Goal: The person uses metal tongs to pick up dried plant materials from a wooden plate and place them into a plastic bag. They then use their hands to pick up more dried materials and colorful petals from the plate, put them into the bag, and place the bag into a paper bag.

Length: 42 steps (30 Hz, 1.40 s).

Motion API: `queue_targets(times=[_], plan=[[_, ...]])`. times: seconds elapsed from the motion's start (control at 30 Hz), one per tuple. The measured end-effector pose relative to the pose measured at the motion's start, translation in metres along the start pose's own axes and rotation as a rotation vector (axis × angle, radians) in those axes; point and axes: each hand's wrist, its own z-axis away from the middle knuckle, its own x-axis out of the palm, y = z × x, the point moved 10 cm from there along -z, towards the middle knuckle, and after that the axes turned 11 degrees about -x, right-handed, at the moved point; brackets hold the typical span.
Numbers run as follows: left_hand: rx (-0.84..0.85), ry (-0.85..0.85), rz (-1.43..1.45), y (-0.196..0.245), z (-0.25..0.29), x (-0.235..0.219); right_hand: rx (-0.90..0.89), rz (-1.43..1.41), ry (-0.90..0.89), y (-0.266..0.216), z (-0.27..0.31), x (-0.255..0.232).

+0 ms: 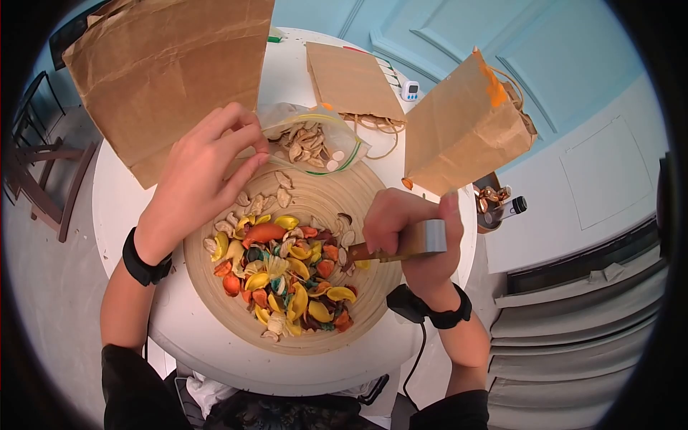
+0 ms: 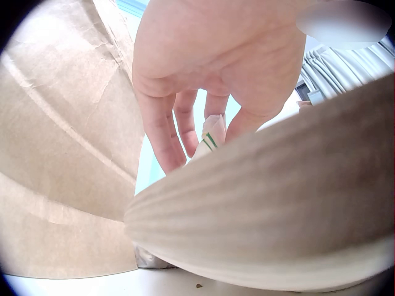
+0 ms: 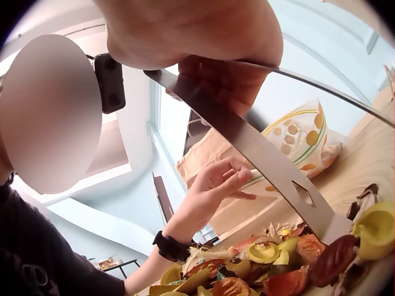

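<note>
A shallow round wooden bowl [image 1: 215, 301] holds colourful potpourri [image 1: 287, 279]: yellow, orange, green, dark and pale dried pieces. Over its far rim leans a clear zip bag [image 1: 342, 136] with pale dried pieces [image 1: 304, 143] inside, its mouth facing the bowl. My left hand [image 1: 215, 154] pinches the bag's left edge between thumb and fingers, as the left wrist view also shows. In my right hand [image 1: 412, 229] are metal tongs [image 3: 247, 142], gripped above the bowl's right side. One tong tip [image 3: 333, 228] reaches down to the potpourri.
A tall brown paper bag [image 1: 179, 79] stands at the left, close to my left hand. Another paper bag [image 1: 351, 79] lies behind the zip bag, and a third [image 1: 466, 122] stands at right. A small white timer [image 1: 410, 90] sits near the white table's [image 1: 279, 373] far edge.
</note>
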Motion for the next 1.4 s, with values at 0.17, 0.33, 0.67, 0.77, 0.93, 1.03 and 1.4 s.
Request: queue_targets(times=[0.17,0.33,0.67,0.77,0.93,1.03,1.4], plan=[[0.002,-0.006,0.000,0.001,0.000,0.000,-0.045,-0.108,0.091,0.002,0.000,-0.008],[0.011,-0.008,-0.007,0.002,0.000,0.000,0.164,0.063,0.055,0.007,0.003,-0.003],[0.012,-0.007,-0.010,0.002,0.002,-0.001,0.085,-0.159,0.194,0.011,-0.002,-0.013],[0.008,-0.020,-0.017,0.002,0.002,0.000,0.104,-0.019,0.096,0.011,0.001,0.001],[0.046,0.005,-0.023,0.003,0.002,-0.001,0.152,-0.106,0.029,0.000,0.006,0.015],[0.049,0.002,-0.018,0.004,0.003,-0.001,0.071,-0.206,0.127,0.003,-0.002,0.000],[0.008,-0.049,0.010,0.001,0.003,0.003,0.034,0.170,0.062,0.013,-0.007,-0.005]])
